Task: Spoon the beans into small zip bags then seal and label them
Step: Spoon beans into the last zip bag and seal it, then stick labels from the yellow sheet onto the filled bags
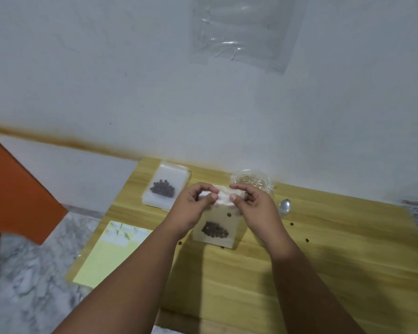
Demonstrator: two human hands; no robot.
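A small clear zip bag (215, 231) with dark beans in its bottom stands upright on the wooden table (323, 249). My left hand (193, 206) and my right hand (253, 203) both pinch its top strip, thumbs toward me, almost touching. A second filled bag (163, 186) lies flat on a stack of bags at the table's far left. A metal spoon (284, 206) lies just right of my right hand. A yellow label sheet (111, 254) with white stickers lies at the left edge.
A crumpled clear plastic bag (251, 180) sits behind my hands by the wall. Loose beans (307, 240) are scattered on the table right of the bag. An orange panel (17, 189) stands at left over a marble floor. A plastic sheet (241, 32) hangs on the wall.
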